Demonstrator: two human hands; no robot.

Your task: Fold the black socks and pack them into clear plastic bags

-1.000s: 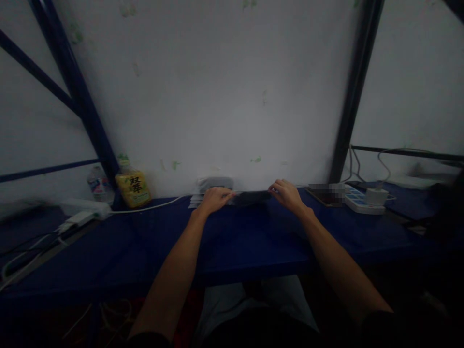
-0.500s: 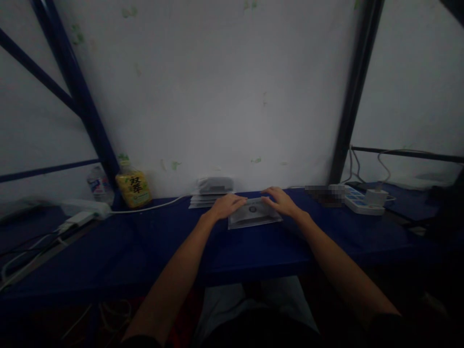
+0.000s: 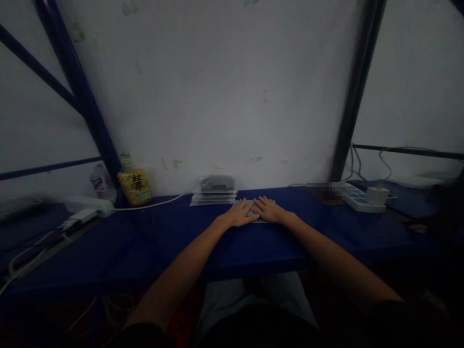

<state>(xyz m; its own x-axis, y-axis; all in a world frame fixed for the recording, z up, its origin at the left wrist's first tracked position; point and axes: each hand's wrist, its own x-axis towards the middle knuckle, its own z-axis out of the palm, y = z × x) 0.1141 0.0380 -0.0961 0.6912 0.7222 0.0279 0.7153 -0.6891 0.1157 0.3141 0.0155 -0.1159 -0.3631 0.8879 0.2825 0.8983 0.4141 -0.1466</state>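
Note:
My left hand [image 3: 240, 214] and my right hand [image 3: 267, 210] lie flat side by side on a thin grey packet [image 3: 253, 210] on the blue table [image 3: 174, 241]. Both hands have their fingers stretched out and press down on the packet, which is mostly hidden under them. Just behind my left hand, against the wall, stands a stack of similar grey packets [image 3: 214, 190].
A yellow-labelled bottle [image 3: 135, 184] and a clear water bottle [image 3: 102, 182] stand at the back left beside a blue frame post. A white cable and charger [image 3: 81, 215] lie at the left. A white power strip [image 3: 364, 199] with a plug sits at the right.
My hands brought one packet from the back of the table towards me, laid it flat, then slid together over it until they cover it.

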